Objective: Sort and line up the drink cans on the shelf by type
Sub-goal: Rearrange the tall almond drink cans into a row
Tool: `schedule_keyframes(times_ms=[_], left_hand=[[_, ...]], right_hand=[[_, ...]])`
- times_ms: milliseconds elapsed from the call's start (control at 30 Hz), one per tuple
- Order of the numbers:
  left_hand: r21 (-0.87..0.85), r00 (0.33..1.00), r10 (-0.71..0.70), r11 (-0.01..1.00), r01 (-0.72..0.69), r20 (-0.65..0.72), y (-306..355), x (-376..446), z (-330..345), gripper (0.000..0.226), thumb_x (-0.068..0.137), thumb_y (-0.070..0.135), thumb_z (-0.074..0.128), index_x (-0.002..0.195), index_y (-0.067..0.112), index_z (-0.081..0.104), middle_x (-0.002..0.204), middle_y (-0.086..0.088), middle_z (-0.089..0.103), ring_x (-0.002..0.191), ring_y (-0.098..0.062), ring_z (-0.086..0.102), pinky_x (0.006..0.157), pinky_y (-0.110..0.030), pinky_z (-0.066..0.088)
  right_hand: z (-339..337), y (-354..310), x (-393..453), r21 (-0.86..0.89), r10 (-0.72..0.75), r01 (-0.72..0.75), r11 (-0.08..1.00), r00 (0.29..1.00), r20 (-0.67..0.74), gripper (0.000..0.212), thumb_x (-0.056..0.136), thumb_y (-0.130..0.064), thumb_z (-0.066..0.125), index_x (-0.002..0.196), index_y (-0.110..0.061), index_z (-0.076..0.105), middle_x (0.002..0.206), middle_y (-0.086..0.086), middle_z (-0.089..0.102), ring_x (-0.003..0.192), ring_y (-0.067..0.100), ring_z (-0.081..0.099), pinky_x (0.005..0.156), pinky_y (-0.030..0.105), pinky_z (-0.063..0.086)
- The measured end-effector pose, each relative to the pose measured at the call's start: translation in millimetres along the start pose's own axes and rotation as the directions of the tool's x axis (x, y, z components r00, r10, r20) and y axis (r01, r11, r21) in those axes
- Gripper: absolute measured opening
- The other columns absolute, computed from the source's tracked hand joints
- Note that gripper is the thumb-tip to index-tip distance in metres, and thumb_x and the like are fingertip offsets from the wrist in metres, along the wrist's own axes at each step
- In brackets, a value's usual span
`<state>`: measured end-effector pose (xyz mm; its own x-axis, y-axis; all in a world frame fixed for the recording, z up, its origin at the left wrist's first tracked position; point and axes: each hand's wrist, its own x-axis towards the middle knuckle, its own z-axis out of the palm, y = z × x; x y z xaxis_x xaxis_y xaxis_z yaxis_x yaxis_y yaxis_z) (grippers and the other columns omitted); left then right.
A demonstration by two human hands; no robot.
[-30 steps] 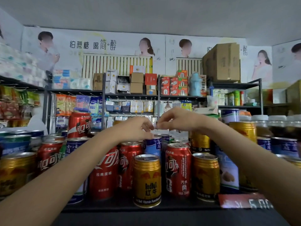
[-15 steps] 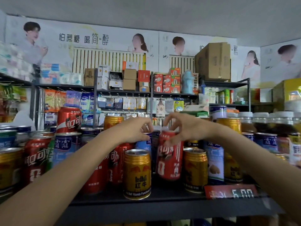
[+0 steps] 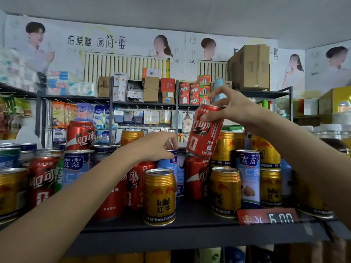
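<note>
Head view: Your right hand grips the red can by its top, lifted clear above the shelf; its long axis tilts, top up-right, base down-left. Your left hand curls over a blue can in the back row. Red, gold and blue cans stand mixed: sorting looks barely begun.
</note>
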<state>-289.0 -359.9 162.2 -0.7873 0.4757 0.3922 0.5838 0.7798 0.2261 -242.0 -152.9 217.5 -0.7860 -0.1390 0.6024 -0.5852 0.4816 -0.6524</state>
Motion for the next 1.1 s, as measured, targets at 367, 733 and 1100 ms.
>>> schedule_keyframes(times_ms=[367,733,1100], left_hand=[[0.176,0.974,-0.193,0.969,0.17,0.118,-1,62,7,0.047,0.09,0.043,0.052,0.108,0.001,0.06,0.117,-0.016,0.061,0.093,-0.025,0.058,0.08,-0.033,0.045],[-0.099,0.962,-0.271,0.958,0.267,-0.02,4,83,-5,0.043,0.082,0.034,0.066,0.106,0.004,0.047,0.097,-0.006,0.053,0.082,-0.016,0.052,0.066,-0.023,0.044],[-0.925,0.848,-0.423,0.333,-0.181,-0.318,22,42,-79,0.013,0.089,0.015,0.058,0.096,0.006,0.051,0.083,-0.007,0.059,0.073,-0.013,0.059,0.057,-0.02,0.054]], right_hand=[[58,37,-16,-0.47,0.1,0.106,0.876,0.914,0.393,0.06,0.072,-0.024,0.078,0.119,-0.022,0.041,0.114,-0.002,0.05,0.103,0.015,0.048,0.08,0.026,0.044],[32,41,11,-0.532,0.002,0.073,0.844,0.99,0.139,0.025,0.087,-0.024,0.062,0.109,-0.015,0.054,0.104,0.003,0.061,0.094,0.016,0.057,0.079,0.026,0.049],[49,33,28,0.566,0.095,-0.008,0.825,0.988,-0.125,0.036,0.093,-0.022,0.053,0.127,-0.018,0.045,0.113,0.013,0.057,0.089,0.027,0.066,0.073,0.03,0.057]])
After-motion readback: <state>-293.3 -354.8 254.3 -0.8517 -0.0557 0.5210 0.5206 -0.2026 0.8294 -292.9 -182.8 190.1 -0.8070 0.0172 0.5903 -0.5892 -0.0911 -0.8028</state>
